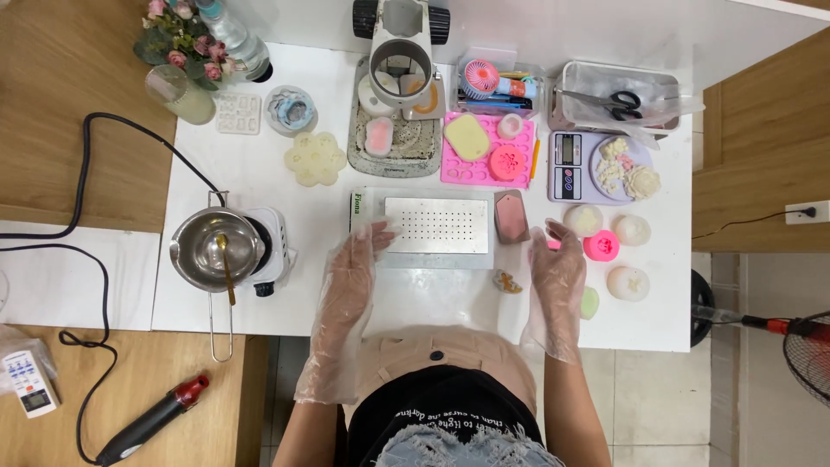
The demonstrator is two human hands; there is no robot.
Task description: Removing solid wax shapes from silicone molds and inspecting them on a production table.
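Note:
Both my hands wear clear plastic gloves and rest on a white table. My left hand lies with fingers apart at the left front corner of a flat metal plate with a grid of small holes. My right hand is spread flat to the right of that plate, its fingertips next to a small pink piece; it holds nothing. A brownish hexagonal mould sits between the plate and my right hand. A small patterned piece lies just left of my right hand.
A steel pot with a spoon sits on a small burner at left. Behind are a pink silicone mould tray, a scale, a scissors bin, a grey tray under a white stand. Round wax pieces lie right. A heat gun lies lower left.

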